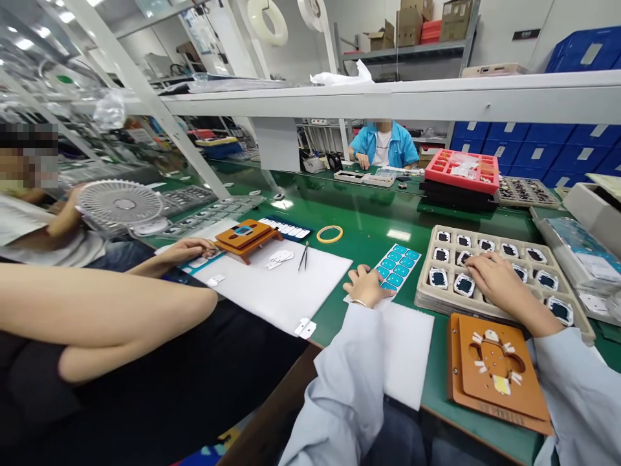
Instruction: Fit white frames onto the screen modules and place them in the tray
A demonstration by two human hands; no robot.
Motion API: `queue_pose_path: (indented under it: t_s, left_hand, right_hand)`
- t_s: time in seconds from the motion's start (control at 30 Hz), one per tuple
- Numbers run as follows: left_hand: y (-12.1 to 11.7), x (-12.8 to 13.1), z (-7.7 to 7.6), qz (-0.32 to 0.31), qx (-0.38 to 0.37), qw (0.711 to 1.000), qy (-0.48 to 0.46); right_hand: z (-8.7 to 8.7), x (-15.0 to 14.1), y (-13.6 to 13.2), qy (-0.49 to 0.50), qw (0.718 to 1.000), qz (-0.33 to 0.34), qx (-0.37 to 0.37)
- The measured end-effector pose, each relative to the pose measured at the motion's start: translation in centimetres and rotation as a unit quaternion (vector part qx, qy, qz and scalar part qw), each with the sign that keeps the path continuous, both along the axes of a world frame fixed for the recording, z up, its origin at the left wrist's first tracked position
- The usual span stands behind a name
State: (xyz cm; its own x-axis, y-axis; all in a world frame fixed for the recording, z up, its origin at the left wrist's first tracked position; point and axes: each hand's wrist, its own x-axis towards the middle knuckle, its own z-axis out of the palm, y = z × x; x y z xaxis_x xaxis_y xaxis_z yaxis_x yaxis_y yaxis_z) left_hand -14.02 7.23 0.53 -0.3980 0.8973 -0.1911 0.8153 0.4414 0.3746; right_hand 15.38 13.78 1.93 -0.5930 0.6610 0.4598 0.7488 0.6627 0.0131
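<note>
The curled right hand [499, 281], its hold unclear, touches small, light-looking, fragile black square parts [547, 279], best pinched by their edges, in a beige compartment tray [423, 291] at right; the loosely open left hand [365, 285] rests on a blue sticker sheet [398, 266].

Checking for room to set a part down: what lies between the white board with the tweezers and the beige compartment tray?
The head view shows a teal label sheet and the left hand, on green bench matting.
</note>
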Motion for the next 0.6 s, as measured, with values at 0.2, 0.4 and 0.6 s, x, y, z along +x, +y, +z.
queue_pose_path:
  t_s: [0.2,0.4,0.6]
  left_hand:
    - [0.1,0.1,0.0,-0.016,0.003,1.000,0.008]
    - [0.3,-0.1,-0.1,-0.011,0.003,1.000,0.011]
    - [0.6,-0.4,-0.1,-0.029,-0.007,1.000,0.006]
  right_hand:
    - [0.1,0.1,-0.2,0.040,0.999,-0.010,-0.018]
    - [0.5,0.1,-0.7,0.083,0.996,-0.024,-0.022]
    - [0.7,0.2,-1.1,0.144,0.988,-0.054,-0.019]
